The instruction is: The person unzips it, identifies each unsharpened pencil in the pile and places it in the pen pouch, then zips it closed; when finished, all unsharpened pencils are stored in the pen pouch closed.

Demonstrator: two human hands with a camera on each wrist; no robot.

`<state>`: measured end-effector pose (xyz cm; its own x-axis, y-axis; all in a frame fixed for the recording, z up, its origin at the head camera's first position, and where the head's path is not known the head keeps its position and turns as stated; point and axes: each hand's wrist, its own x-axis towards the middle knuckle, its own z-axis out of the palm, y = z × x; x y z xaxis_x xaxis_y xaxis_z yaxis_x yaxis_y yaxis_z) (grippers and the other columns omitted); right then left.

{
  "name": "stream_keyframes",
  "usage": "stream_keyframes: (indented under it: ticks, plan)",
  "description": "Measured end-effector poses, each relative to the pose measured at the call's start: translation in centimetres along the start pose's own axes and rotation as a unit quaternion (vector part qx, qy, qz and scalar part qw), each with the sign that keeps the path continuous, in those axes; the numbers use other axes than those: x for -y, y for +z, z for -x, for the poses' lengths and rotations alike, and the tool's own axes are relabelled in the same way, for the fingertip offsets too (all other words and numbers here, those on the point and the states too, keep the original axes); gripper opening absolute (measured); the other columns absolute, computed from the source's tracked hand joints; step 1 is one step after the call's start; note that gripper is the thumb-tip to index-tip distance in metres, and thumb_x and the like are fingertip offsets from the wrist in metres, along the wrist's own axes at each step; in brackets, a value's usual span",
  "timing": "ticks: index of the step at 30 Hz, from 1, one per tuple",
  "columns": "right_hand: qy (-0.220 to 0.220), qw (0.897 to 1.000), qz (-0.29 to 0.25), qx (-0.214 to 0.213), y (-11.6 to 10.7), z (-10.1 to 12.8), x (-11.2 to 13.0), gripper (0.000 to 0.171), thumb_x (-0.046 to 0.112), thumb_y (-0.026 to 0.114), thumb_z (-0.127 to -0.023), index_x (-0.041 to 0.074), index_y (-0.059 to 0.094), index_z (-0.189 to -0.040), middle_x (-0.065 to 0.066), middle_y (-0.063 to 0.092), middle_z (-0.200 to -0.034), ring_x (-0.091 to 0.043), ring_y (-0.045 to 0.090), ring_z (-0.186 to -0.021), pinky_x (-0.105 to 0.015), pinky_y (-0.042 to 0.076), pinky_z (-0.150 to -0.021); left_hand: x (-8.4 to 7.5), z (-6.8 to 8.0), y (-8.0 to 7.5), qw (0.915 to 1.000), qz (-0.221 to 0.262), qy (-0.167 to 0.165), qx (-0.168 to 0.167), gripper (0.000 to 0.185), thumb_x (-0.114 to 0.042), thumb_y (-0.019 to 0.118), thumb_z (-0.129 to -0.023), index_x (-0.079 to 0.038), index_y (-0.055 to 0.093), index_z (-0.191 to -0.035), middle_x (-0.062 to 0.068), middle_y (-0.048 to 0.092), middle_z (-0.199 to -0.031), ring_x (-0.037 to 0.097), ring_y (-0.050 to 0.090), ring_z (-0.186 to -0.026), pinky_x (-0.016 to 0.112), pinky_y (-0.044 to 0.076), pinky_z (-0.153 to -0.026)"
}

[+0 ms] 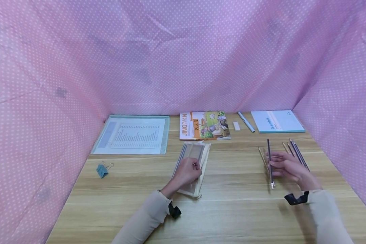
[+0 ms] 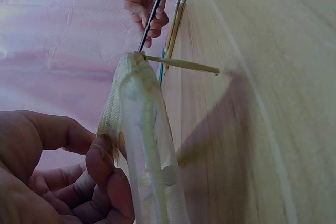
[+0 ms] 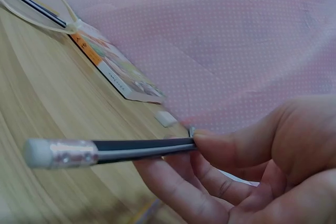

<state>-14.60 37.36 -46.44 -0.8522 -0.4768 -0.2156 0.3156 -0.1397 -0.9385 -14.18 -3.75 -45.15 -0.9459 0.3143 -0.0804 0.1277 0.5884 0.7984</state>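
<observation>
My left hand [image 1: 195,166] rests on a cream fabric pencil pouch [image 1: 198,154] lying mid-table. In the left wrist view the thumb and fingers of that hand [image 2: 105,166] pinch the pouch's edge [image 2: 144,140]. My right hand [image 1: 272,164] pinches a dark pencil [image 1: 269,159] with a white eraser tip, held just above the wood. The right wrist view shows the fingertips [image 3: 202,145] gripping this pencil [image 3: 131,148], eraser end toward the camera. Several more pencils [image 1: 298,154] lie behind the right hand, and a yellowish one [image 1: 262,156] lies to its left.
Along the back of the wooden table lie a printed sheet in a clear folder [image 1: 132,135], a colourful book [image 1: 204,125], a white eraser [image 1: 236,126], a pale pen [image 1: 245,121] and a blue notebook [image 1: 277,121]. A teal binder clip [image 1: 102,169] sits left. Pink dotted cloth [image 1: 183,57] walls three sides.
</observation>
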Motion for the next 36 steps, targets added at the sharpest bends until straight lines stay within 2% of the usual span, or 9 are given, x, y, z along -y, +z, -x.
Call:
stream_keyframes:
  ticks: [7,17,22,28,36]
  plan:
    - [-0.005,1.000,-0.014,0.027,1.3,-0.9,-0.5,0.046,-0.008,0.041,-0.100,0.028,0.066,-0.116,0.007,0.073,-0.108,-0.010,0.072,-0.097,-0.030,0.061,-0.075,-0.1,0.1,0.0,0.9999,0.007,-0.007,0.004,0.011,-0.002,0.065,-0.082,-0.007,0.064,-0.073,-0.004,0.054,-0.058,0.006,0.048,-0.048,0.018,0.036,-0.043]
    - [0.016,1.000,0.014,0.017,4.4,-2.6,-0.7,0.037,-0.003,0.048,-0.099,0.026,0.061,-0.118,0.004,0.070,-0.107,-0.011,0.072,-0.097,-0.033,0.061,-0.078,0.0,0.2,0.0,1.0000,0.007,0.001,-0.001,0.010,-0.001,0.065,-0.082,-0.006,0.063,-0.072,-0.003,0.054,-0.057,0.006,0.048,-0.048,0.018,0.036,-0.043]
    - [0.038,0.999,0.027,0.006,6.0,-3.5,-0.8,0.035,-0.001,0.051,-0.098,0.015,0.055,-0.129,0.003,0.069,-0.109,-0.013,0.071,-0.098,-0.037,0.061,-0.083,0.0,0.2,-0.1,0.9999,0.010,0.008,-0.001,0.010,-0.001,0.064,-0.081,-0.005,0.063,-0.072,-0.003,0.055,-0.057,0.007,0.048,-0.047,0.018,0.036,-0.042]
    - [0.056,0.997,0.045,0.025,7.6,-4.9,-1.2,0.050,0.001,0.052,-0.098,-0.005,0.036,-0.144,0.002,0.068,-0.108,-0.013,0.071,-0.099,-0.035,0.060,-0.083,-0.2,0.2,-0.3,0.9999,0.012,0.003,0.002,0.011,-0.001,0.064,-0.081,-0.006,0.063,-0.072,-0.003,0.056,-0.057,0.006,0.049,-0.047,0.017,0.036,-0.042]
    - [0.078,0.994,0.061,0.040,9.8,-6.7,-2.1,0.065,0.002,0.055,-0.097,-0.010,0.020,-0.150,0.000,0.070,-0.105,-0.014,0.071,-0.094,-0.035,0.061,-0.080,-0.4,0.1,-0.3,1.0000,0.003,-0.008,0.003,0.010,-0.003,0.065,-0.082,-0.007,0.064,-0.073,-0.003,0.056,-0.058,0.006,0.049,-0.048,0.017,0.036,-0.043]
